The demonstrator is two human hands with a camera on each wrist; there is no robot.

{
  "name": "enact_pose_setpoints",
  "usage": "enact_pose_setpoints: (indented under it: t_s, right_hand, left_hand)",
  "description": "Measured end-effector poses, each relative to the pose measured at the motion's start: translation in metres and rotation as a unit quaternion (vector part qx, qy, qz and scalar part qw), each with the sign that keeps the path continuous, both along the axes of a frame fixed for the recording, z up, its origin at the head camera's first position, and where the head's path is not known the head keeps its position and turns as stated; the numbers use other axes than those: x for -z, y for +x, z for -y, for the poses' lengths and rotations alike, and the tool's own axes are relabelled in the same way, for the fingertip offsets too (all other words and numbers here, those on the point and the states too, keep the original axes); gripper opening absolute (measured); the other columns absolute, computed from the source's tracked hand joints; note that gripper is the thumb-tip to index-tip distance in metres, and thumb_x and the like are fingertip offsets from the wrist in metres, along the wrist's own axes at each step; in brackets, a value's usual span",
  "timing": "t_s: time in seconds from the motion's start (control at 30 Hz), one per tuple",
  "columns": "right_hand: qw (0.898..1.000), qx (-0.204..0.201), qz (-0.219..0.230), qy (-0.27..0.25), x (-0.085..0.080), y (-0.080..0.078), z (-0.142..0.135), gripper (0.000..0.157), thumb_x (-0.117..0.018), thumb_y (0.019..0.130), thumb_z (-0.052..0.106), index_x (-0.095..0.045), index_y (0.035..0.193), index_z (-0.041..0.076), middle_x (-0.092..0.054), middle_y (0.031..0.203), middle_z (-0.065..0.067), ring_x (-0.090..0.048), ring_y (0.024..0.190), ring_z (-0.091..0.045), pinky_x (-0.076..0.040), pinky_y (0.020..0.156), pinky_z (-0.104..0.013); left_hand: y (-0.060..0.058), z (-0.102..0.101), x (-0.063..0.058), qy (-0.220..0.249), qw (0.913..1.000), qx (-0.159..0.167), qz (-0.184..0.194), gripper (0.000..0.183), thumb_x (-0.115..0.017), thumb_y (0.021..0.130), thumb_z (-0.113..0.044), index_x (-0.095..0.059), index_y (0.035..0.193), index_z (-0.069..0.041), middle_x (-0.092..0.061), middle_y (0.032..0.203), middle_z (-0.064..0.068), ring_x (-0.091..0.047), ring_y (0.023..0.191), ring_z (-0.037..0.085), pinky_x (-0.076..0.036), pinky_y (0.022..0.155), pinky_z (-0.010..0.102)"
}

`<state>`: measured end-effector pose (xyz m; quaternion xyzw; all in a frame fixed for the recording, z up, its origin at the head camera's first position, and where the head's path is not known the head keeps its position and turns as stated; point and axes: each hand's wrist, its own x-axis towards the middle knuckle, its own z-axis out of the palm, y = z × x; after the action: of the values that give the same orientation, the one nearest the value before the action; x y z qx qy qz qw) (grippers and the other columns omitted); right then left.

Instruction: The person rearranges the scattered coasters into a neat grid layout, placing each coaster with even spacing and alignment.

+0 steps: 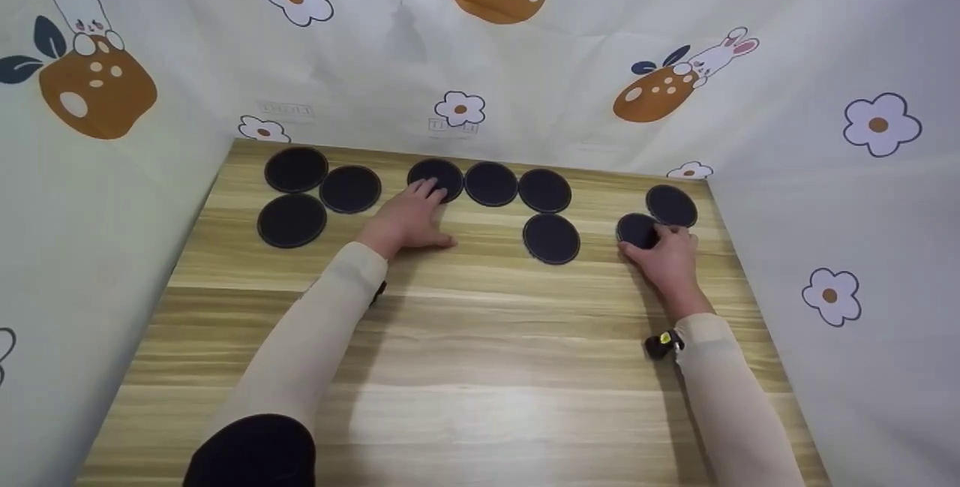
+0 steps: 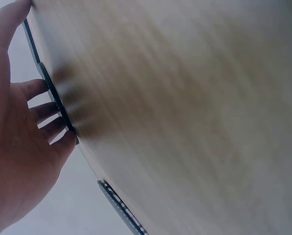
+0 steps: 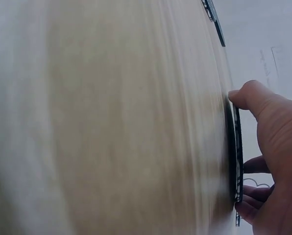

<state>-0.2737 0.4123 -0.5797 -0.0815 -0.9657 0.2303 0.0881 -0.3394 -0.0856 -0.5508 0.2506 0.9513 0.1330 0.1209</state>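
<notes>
Several flat, black, round coasters lie along the far side of the wooden table (image 1: 465, 367). My left hand (image 1: 409, 220) rests its fingertips on one coaster (image 1: 429, 170), with the thumb spread away on the wood. In the left wrist view, the fingers of that hand (image 2: 23, 127) touch the coaster's (image 2: 56, 95) face. At the right, my right hand (image 1: 670, 258) pinches another coaster (image 1: 634, 230) across its edges between thumb and fingers. The right wrist view shows this coaster (image 3: 238, 142) slightly raised off the wood at the thumb side. A further coaster (image 1: 671, 204) sits just behind it.
Two coasters (image 1: 491, 184) (image 1: 545, 190) continue the row right of my left hand, with one coaster (image 1: 551, 238) in front. Three coasters (image 1: 350, 189) cluster at the far left. Patterned cloth walls (image 1: 540, 89) enclose the table's back and sides.
</notes>
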Motion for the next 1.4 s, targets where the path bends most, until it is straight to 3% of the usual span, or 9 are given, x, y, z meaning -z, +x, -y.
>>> enact_pose_setpoints:
  t_s: [0.23,0.57,1.4]
  right_hand:
    - [1.000,0.000,0.004,-0.009,-0.003,0.000,0.004,0.091,-0.090,0.091,0.042,-0.055,0.150,-0.018,-0.047,0.151,-0.043,-0.040,0.138,-0.058,-0.037,0.118,-0.065]
    - [0.999,-0.030,-0.013,-0.020,-0.008,-0.001,0.020,0.091,-0.092,0.089,0.041,-0.056,0.149,-0.018,-0.048,0.148,-0.041,-0.039,0.140,-0.056,-0.036,0.120,-0.063]
    - [0.994,-0.094,-0.013,-0.061,-0.019,-0.001,0.089,0.093,-0.093,0.087,0.042,-0.057,0.153,-0.012,-0.051,0.147,-0.033,-0.042,0.138,-0.048,-0.042,0.118,-0.057]
  left_hand:
    - [-0.001,0.000,0.001,-0.005,1.0000,-0.001,-0.003,0.109,-0.078,0.094,-0.065,-0.035,0.171,0.000,-0.021,0.180,0.026,-0.020,0.166,0.046,-0.023,0.135,0.053]
    - [-0.001,0.000,0.003,-0.005,0.9998,0.005,-0.016,0.109,-0.079,0.093,-0.065,-0.037,0.170,0.001,-0.025,0.178,0.028,-0.024,0.165,0.047,-0.026,0.134,0.054]
    - [-0.003,0.000,0.006,-0.007,0.9998,0.003,-0.016,0.109,-0.079,0.093,-0.065,-0.036,0.171,-0.001,-0.023,0.179,0.026,-0.022,0.166,0.046,-0.026,0.134,0.053]
